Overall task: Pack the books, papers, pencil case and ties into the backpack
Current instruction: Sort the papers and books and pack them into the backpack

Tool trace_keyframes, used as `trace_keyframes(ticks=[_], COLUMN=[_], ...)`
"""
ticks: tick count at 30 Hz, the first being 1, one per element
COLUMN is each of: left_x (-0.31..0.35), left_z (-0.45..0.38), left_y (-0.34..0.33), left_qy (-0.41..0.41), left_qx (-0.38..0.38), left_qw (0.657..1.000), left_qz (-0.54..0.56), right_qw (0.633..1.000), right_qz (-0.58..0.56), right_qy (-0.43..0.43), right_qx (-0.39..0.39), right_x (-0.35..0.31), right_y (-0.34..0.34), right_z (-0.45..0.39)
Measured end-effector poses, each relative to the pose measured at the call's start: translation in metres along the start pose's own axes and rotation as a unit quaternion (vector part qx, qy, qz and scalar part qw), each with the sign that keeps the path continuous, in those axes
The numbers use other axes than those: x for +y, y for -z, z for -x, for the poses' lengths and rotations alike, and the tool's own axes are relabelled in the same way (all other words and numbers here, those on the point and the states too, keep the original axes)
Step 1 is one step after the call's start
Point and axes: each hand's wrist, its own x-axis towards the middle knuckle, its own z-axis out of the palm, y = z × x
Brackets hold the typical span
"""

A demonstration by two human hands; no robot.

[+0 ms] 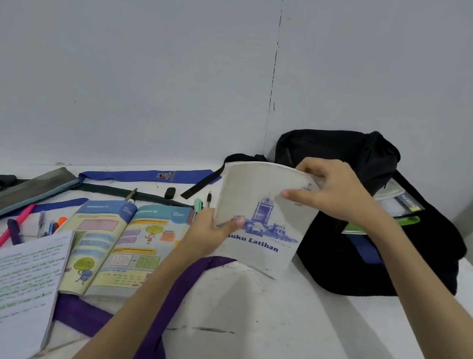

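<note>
at the far left the grey pencil case [22, 190] lies on the white table [317, 327], pens [13, 231] loose beside it. nearer me are my handwritten notebook [12, 283] and an open colourful textbook [122, 249], both lying flat. a blue tie [145, 175] stretches along the wall and a purple tie [164, 295] passes under my left forearm. my left hand [208, 231] pinches the left edge of the white exercise book [263, 221], thumb on the cover. my right hand [333, 189] grips its top right corner, fingers curled over it, bowing the cover. the book is off the table, just in front of the black backpack [373, 218], whose open mouth shows books [397, 203] already inside.
</note>
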Motion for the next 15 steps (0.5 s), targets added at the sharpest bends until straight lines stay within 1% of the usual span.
trace_keyframes(ticks=[1, 2, 3, 4, 5, 6, 7, 9, 11, 12, 13, 14, 15], left_x=[0.008, 0.018, 0.029, 0.040, 0.049, 0.059, 0.067, 0.078, 0.082, 0.082, 0.084, 0.083, 0.080], left_z=[-0.001, 0.000, 0.000, 0.001, 0.000, -0.002, -0.005, -0.012, -0.020, -0.023, -0.023, -0.025, -0.027], left_y=[0.003, 0.007, 0.010, 0.011, 0.010, 0.006, 0.002, -0.014, -0.036, -0.048, -0.061, -0.075, -0.087], left_qy=[-0.024, -0.052, -0.087, -0.126, -0.158, -0.187, -0.215, -0.268, -0.326, -0.340, -0.338, -0.320, -0.290], left_qx=[-0.009, -0.023, -0.037, -0.046, -0.053, -0.054, -0.050, -0.021, 0.069, 0.112, 0.132, 0.124, 0.100], left_qw=[0.999, 0.994, 0.984, 0.967, 0.949, 0.936, 0.931, 0.939, 0.930, 0.925, 0.927, 0.937, 0.951], left_qz=[-0.038, -0.090, -0.151, -0.216, -0.268, -0.293, -0.290, -0.213, -0.158, -0.128, -0.091, -0.058, -0.039], right_qw=[1.000, 0.998, 0.993, 0.986, 0.980, 0.978, 0.980, 0.983, 0.974, 0.964, 0.949, 0.934, 0.919], right_qz=[0.025, 0.035, 0.029, 0.017, -0.002, -0.030, -0.069, -0.146, -0.203, -0.240, -0.279, -0.312, -0.338], right_qy=[-0.010, -0.021, -0.030, -0.029, -0.022, -0.009, -0.005, -0.036, -0.084, -0.113, -0.147, -0.170, -0.191], right_qx=[-0.015, -0.053, -0.109, -0.162, -0.198, -0.206, -0.188, -0.109, -0.048, -0.020, 0.013, 0.044, 0.075], right_x=[-0.001, -0.002, -0.003, -0.004, -0.005, -0.002, 0.001, 0.013, 0.031, 0.042, 0.053, 0.068, 0.080], right_y=[0.009, 0.017, 0.023, 0.028, 0.030, 0.030, 0.030, 0.037, 0.052, 0.062, 0.074, 0.087, 0.098], right_z=[0.000, 0.000, 0.002, 0.005, 0.008, 0.012, 0.016, 0.024, 0.033, 0.037, 0.044, 0.050, 0.056])
